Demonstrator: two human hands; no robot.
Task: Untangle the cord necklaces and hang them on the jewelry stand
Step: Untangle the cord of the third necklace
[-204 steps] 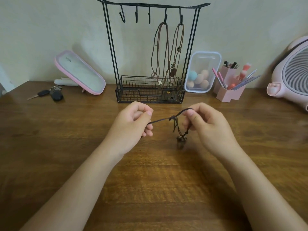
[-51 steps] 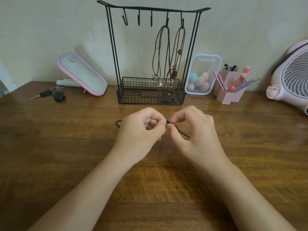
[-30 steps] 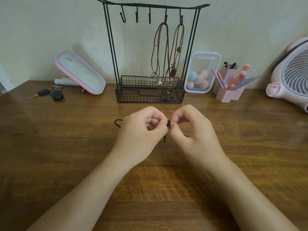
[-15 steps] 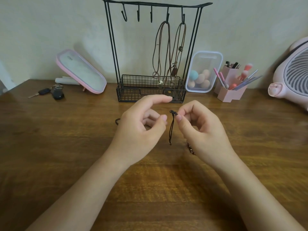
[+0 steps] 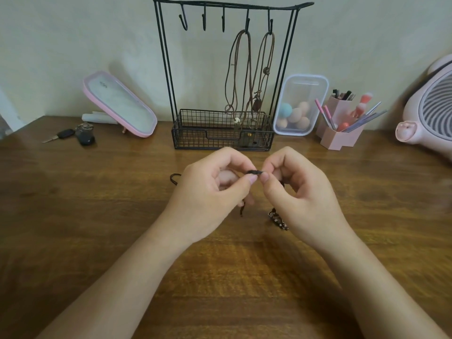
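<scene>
Both forearms reach in from the near edge of the wooden table [image 5: 97, 228], and the two hands meet in front of the jewelry stand [image 5: 195, 133], close to its wire base. The left hand [image 5: 210, 192] has its fingers curled, with thumb and forefinger pinching one end of a short knotted stretch of the dark cord necklace [image 5: 254, 172]. The right hand [image 5: 300, 192] is curled the same way and pinches the other end, so the thumbs are nearly touching.

Most of the cord is hidden behind the hands. A small loop [image 5: 174, 179] shows past the left hand's knuckles. A loose tail [image 5: 242, 211] hangs below the left thumb. A beaded pendant [image 5: 277, 220] peeks out under the right palm, too small to make out clearly. How the cord runs between these parts cannot be seen.

The pinched stretch lies level, with its long axis running left to right, parallel to the stand's top bar.

On the stand, two brown cord necklaces [image 5: 244, 74] hang straight down from the two rightmost hooks, their pendants reaching into the base. The three hooks to their left are bare.
</scene>
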